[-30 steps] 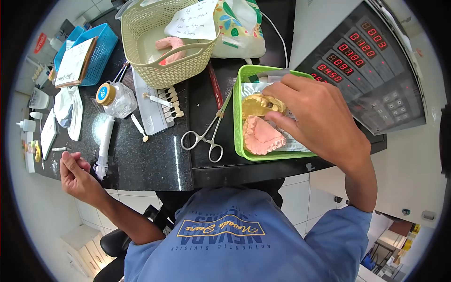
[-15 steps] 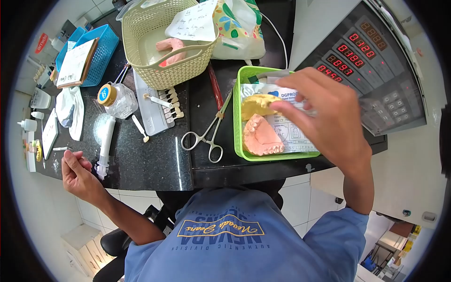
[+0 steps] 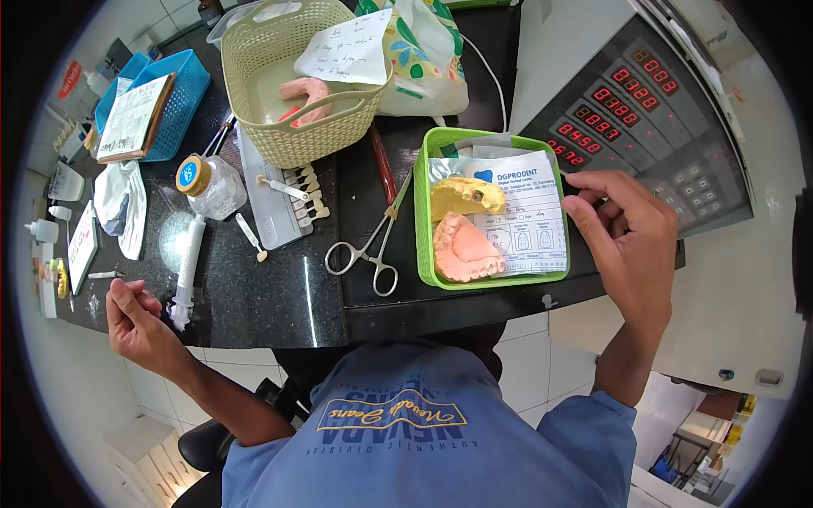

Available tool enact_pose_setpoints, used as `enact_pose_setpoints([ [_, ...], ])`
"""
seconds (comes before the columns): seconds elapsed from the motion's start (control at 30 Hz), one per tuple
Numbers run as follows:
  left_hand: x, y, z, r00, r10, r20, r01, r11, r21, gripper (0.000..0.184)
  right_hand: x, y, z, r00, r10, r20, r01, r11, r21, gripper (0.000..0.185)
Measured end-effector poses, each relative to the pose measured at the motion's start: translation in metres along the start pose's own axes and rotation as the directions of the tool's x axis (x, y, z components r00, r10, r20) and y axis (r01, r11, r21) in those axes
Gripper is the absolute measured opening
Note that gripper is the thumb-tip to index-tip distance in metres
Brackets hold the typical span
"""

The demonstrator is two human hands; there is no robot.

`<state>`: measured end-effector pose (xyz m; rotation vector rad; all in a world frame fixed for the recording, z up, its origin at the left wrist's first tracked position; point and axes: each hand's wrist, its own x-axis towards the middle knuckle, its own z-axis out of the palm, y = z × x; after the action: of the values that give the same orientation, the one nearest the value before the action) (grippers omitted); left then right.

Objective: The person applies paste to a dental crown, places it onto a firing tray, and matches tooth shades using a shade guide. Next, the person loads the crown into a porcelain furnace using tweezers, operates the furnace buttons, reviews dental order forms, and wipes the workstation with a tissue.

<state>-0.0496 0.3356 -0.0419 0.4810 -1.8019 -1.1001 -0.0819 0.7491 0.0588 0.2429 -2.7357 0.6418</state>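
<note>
Found yellow model (image 3: 466, 196) and pink model (image 3: 466, 248) already in green basket (image 3: 495, 282) near bench's (image 3: 254, 296) front edge; cannot confirm remaining work or contents of pinched left hand (image 3: 142, 326), half-open right hand (image 3: 628, 245).

The green basket (image 3: 425, 216), a shallow rectangle with slotted walls, sits upright on the dark counter, close to its front edge. In its left half lie two dental models. The yellow model (image 3: 466, 193) is a curved arch with a dark spot near its right end. Just below it in view, the pink model (image 3: 461, 250) has teeth along its outer edge; whether they touch is unclear. Beside them, the white paper form (image 3: 529, 212) lies printed side up, showing blue "DGPRODENT" lettering, handwriting and small drawings.
</note>
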Motion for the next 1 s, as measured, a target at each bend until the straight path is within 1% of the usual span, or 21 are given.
enact_pose_setpoints([
  [0.2,0.000,-0.001,-0.001,1.000,0.002,0.007,-0.002,1.000,0.000,0.035,-0.001,0.000,0.004,0.998,0.019,0.055,-0.020,1.000,0.014,0.018],
  [0.33,0.000,-0.002,-0.002,1.000,0.003,0.004,-0.003,1.000,-0.012,0.035,0.001,0.001,0.005,0.999,-0.003,0.036,0.002,1.000,0.016,0.017],
  [0.4,0.000,-0.001,-0.001,1.000,0.004,-0.004,-0.004,1.000,-0.003,0.035,0.000,0.001,0.007,0.996,-0.061,-0.066,0.062,0.998,0.013,0.015],
  [0.53,0.000,-0.002,-0.002,1.000,0.002,0.004,-0.002,1.000,-0.001,0.036,-0.001,0.004,0.008,0.993,-0.042,-0.109,0.047,0.998,0.044,0.011],
  [0.6,0.000,-0.002,-0.001,1.000,0.000,0.001,0.000,1.000,-0.007,0.035,0.001,0.001,0.004,0.999,0.037,0.006,-0.036,0.998,-0.043,0.013],
  [0.63,0.000,-0.001,-0.001,1.000,-0.002,-0.006,0.002,1.000,-0.011,0.035,0.001,0.002,0.005,0.999,0.039,0.008,-0.039,0.998,-0.044,0.013],
  [0.7,-0.001,0.000,0.000,1.000,-0.004,-0.010,0.004,1.000,-0.003,0.036,0.002,0.004,0.008,0.989,0.101,0.104,-0.095,0.993,-0.066,0.018],
  [0.73,-0.001,0.001,0.000,1.000,-0.004,-0.018,0.004,1.000,0.004,0.036,0.002,0.004,0.009,0.989,0.101,0.106,-0.095,0.993,-0.065,0.018],
  [0.8,-0.002,0.001,0.000,1.000,0.004,-0.023,-0.003,1.000,0.003,0.036,0.003,0.002,0.011,0.994,0.048,0.098,-0.049,0.999,0.015,0.020],
  [0.87,-0.002,0.003,0.000,0.999,0.019,-0.029,-0.018,1.000,0.005,0.036,0.003,0.002,0.012,0.992,0.043,0.119,-0.050,0.997,0.053,0.019],
  [0.93,-0.006,0.011,0.002,0.994,0.053,-0.099,-0.048,0.998,0.051,0.037,0.004,0.000,0.012,0.990,0.028,0.137,-0.042,0.994,0.102,0.018],
  [1.0,-0.012,0.017,0.001,0.991,0.103,-0.081,-0.102,0.995,0.021,0.037,0.003,-0.004,0.014,0.985,0.020,0.169,-0.056,0.976,0.211,0.015],
])
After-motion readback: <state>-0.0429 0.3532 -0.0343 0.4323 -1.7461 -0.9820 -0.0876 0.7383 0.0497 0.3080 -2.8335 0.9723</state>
